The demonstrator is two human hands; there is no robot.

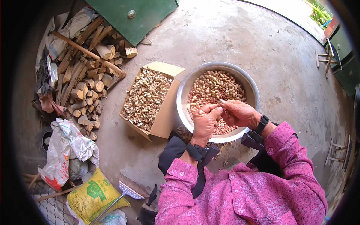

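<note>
My left hand [205, 122] and my right hand [239, 113] meet over the near half of a wide metal basin [256, 93]. Fingers of both are pinched together at the tips; whatever lies between them is too small and covered to make out, probably a peanut. Unshelled peanuts [218, 85] fill the far side of the basin, and shelled pinkish peanut kernels [224, 128] lie on the near side, partly hidden under my hands. Left of the basin, close beside it, stands an open cardboard box [165, 108] full of broken peanut shells [147, 98].
A pile of split firewood [88, 88] with a wooden-handled tool [90, 50] across it lies at left. Nearer are a white sack [62, 150], a yellow sack [95, 193] and a brush [131, 187]. A green door [131, 17] stands far left; small stools [328, 56] stand at right.
</note>
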